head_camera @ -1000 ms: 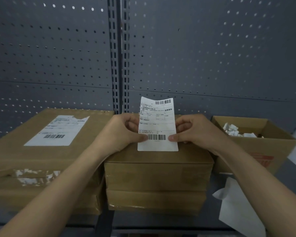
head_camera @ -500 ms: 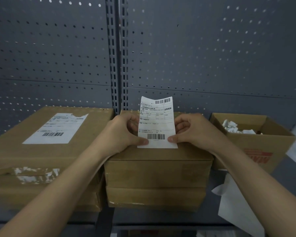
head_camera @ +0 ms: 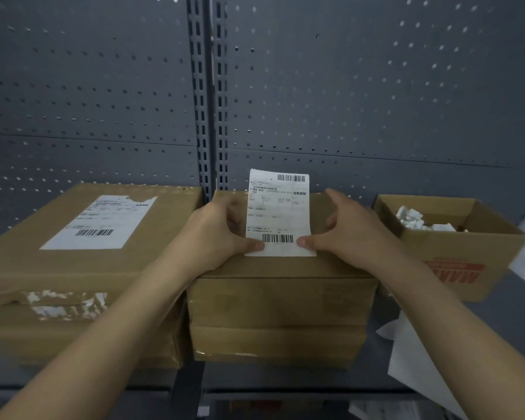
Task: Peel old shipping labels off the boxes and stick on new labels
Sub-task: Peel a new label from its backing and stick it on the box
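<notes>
Indoors | grey pegboard wall (head_camera: 376, 86), grey shelf (head_camera: 515, 301) | left hand (head_camera: 215, 234), right hand (head_camera: 346, 231) pinch label (head_camera: 278, 213) on middle box (head_camera: 282, 298)

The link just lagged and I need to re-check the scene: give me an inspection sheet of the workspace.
Surface: grey shelf, carrying the boxes.
Job's things: new label, lower edge at the top of the middle box, upper part standing up; left box bears a torn label.
Clutter: open box of crumpled paper scraps; white sheet on the shelf.
Grippers: left hand and right hand each pinch a lower corner of the new label.
Cables: nothing seen.
Surroundings: grey pegboard wall.
</notes>
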Motion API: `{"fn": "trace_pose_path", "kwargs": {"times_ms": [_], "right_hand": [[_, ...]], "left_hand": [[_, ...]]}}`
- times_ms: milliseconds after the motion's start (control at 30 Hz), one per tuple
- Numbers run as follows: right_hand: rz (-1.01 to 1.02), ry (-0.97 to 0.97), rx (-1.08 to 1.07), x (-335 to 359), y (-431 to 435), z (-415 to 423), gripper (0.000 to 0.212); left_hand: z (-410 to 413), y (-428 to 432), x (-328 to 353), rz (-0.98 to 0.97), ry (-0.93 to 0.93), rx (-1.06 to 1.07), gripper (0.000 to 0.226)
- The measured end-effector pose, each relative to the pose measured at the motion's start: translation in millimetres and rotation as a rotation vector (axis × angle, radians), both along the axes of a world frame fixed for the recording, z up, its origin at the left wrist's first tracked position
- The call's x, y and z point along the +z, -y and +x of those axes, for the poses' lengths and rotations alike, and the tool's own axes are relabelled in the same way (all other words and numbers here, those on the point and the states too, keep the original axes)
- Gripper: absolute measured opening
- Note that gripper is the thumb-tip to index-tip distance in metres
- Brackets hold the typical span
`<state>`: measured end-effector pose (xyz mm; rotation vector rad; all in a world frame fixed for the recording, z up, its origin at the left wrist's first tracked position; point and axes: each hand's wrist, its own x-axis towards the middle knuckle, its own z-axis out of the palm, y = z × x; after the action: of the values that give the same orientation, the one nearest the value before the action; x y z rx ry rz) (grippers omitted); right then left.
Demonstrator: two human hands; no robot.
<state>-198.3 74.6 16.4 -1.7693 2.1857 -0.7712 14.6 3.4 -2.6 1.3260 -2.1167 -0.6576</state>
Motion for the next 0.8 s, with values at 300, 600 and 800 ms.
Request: {"fn": "trace_pose_path", "kwargs": {"times_ms": [300,600,800], "right_hand": [[-0.133,-0.061,0.214,-14,-5,-10,0.024],[-0.031,-0.128,0.496,-6,11,-3,0.010],[-0.027,-0.148,0.456,-6,55,-7,0.011]], "left_hand": [[3,-12,-4,-0.180,0.003,-0.070,0.041],[-6,-3,1,-0.244,0.176,-0.289,0.009],[-25,32,7,-0.228,0.279,-0.261,0.011]]}}
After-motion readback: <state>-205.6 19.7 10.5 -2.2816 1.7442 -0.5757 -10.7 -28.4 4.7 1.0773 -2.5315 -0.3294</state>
